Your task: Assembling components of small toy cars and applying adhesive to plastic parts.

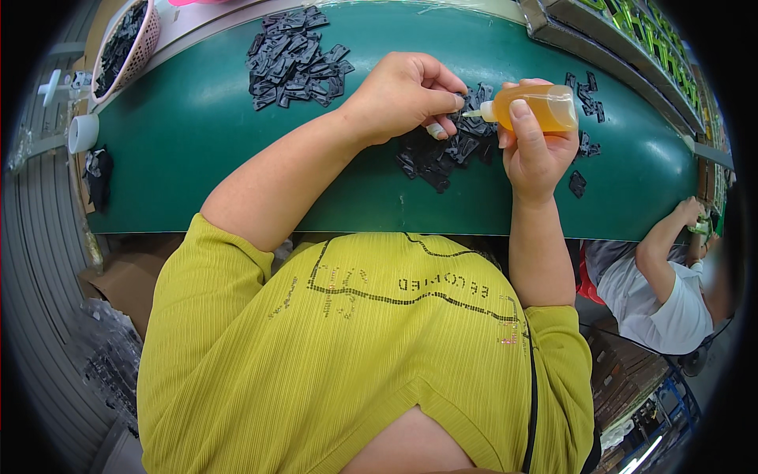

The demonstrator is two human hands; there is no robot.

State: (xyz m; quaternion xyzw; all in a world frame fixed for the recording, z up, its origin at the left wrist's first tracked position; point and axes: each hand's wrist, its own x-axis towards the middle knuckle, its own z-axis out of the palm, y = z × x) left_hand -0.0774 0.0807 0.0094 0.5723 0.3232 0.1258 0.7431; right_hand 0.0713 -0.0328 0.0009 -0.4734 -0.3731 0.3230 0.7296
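My right hand (533, 138) is wrapped round a squeeze bottle (545, 107) of amber liquid. The bottle lies nearly level, its thin white nozzle pointing left at my other fingertips. My left hand (414, 95) is closed in a pinch on a small black plastic part, mostly hidden by the fingers; a finger below wears a whitish wrap. The nozzle tip is close to these fingers; whether it touches the part I cannot tell. Under and between both hands lies a heap of black plastic parts (430, 162) on the green table (316, 178).
A bigger pile of black parts (292, 63) lies at the far left, and a few loose ones (586, 96) lie right. A pink basket (130, 51) and white roll (83, 133) stand left. Trays with green pieces (632, 47) line the far right. Another person (659, 292) works at right.
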